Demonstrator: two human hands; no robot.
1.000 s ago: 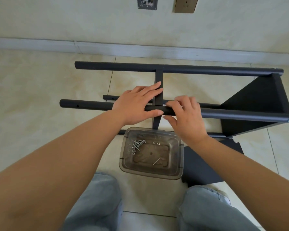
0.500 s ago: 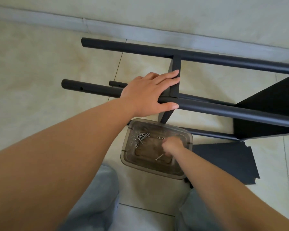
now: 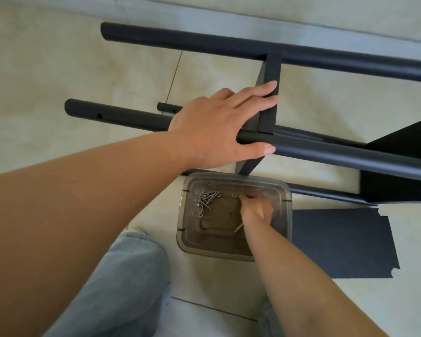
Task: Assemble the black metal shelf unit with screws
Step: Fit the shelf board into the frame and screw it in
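1. The shelf frame [image 3: 326, 154] lies on its side on the tiled floor [image 3: 58, 69], and its slim panel [image 3: 269, 103] stands on edge between the near tube and the far tube. My guess is that this panel could slip out of line with its screw holes if the steadying hand eases off, since nothing visible fixes it yet.
2. The small screws [image 3: 208, 198] sit in a loose heap at the far left of the clear plastic tub [image 3: 287, 215]. Grabbing for one in a hurry could fetch a washer instead, or knock the tub, which sits just against the frame.
3. The left hand [image 3: 219, 127] lies over the near tube with fingers nearly straight, fingertips on the panel and thumb along the tube's near side. It presses rather than clasps.
4. The right hand [image 3: 255, 207] is down inside the tub, right of the heap, with fingers curled towards the bottom. Whether it has actually pinched anything I cannot tell; a single long screw [image 3: 238, 227] lies just beside the wrist.
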